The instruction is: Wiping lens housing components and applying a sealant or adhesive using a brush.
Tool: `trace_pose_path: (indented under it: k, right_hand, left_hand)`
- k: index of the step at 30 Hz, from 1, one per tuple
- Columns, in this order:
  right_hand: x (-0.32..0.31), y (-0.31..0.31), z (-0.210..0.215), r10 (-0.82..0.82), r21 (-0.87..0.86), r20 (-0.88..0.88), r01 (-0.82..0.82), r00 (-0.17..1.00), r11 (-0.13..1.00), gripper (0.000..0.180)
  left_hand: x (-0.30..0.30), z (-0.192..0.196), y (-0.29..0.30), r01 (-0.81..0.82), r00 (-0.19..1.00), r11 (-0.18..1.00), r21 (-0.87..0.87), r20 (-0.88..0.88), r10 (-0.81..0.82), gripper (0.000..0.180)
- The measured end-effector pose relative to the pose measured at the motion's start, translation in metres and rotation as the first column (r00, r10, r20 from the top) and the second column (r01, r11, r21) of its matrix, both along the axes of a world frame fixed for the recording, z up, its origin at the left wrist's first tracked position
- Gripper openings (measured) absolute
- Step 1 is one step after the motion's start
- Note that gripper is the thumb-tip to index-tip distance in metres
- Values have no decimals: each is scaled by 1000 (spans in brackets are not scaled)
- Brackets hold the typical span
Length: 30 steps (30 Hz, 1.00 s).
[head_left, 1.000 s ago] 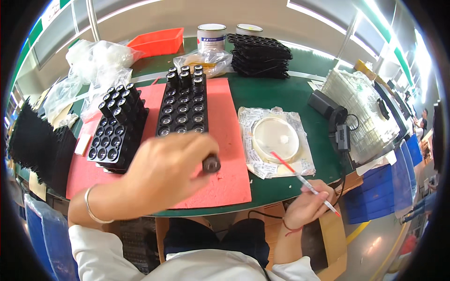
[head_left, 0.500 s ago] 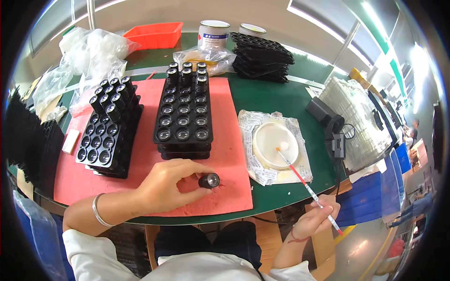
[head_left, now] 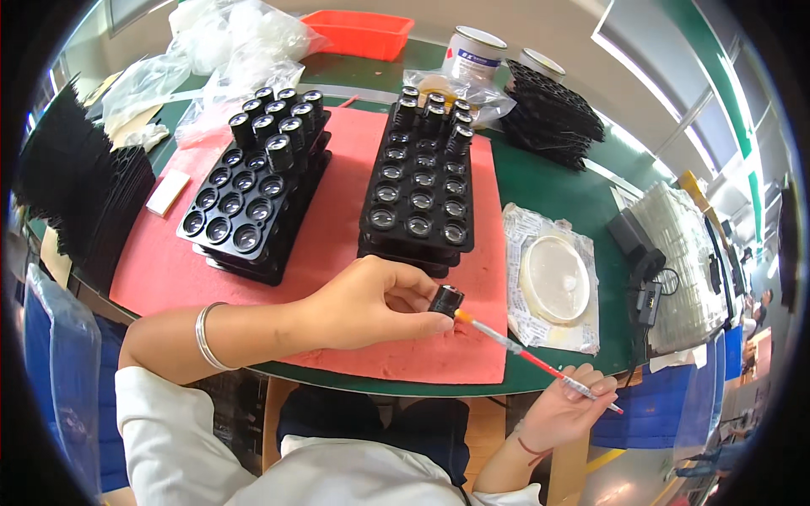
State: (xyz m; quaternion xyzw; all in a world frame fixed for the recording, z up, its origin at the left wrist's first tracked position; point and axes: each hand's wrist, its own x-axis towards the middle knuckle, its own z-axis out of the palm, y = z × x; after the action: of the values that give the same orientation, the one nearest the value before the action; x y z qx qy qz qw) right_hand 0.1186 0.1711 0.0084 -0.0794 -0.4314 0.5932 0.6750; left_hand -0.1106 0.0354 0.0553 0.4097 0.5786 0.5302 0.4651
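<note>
Between the thumb and fingers of my left hand [head_left: 371,305] is a small black lens barrel [head_left: 445,300], held above the pink mat. My right hand [head_left: 569,406] pinches a thin red and white paintbrush [head_left: 540,364]. Its orange tip touches or nearly touches the side of the barrel. A round white dish [head_left: 554,280] lies on a paper-covered pad to the right. Beyond my left hand stands a black tray stack [head_left: 413,240] filled with lens barrels, some standing higher at the far end. A second black tray stack [head_left: 228,253], filled likewise, is left of it.
A white block [head_left: 168,192] lies on the pink mat [head_left: 321,354]. Black stacked trays [head_left: 553,114] and a metal can [head_left: 474,55] stand at the back, near a red bin [head_left: 359,34] and plastic bags [head_left: 240,38]. A black device [head_left: 639,253] sits right of the dish.
The brush tip has left the dish and come over to the lens barrel. My left hand has turned the barrel toward the brush. The whole view has shifted.
</note>
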Motion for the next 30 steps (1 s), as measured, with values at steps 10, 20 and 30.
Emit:
trace_pose_path:
  k: [10,20,30]
  right_hand:
    - [-4,-1,-5,-26,27,64,25,998,999,31]
    - [2,6,-12,-189,236,167,147,968,960,29]
    - [-1,9,-17,-261,311,213,187,942,932,29]
  left_hand:
    - [-1,-1,-4,14,1000,1000,14,5,-14,34]
    - [-2,-3,-2,58,997,997,45,48,-60,33]
    - [0,-9,-2,85,986,988,127,129,-101,31]
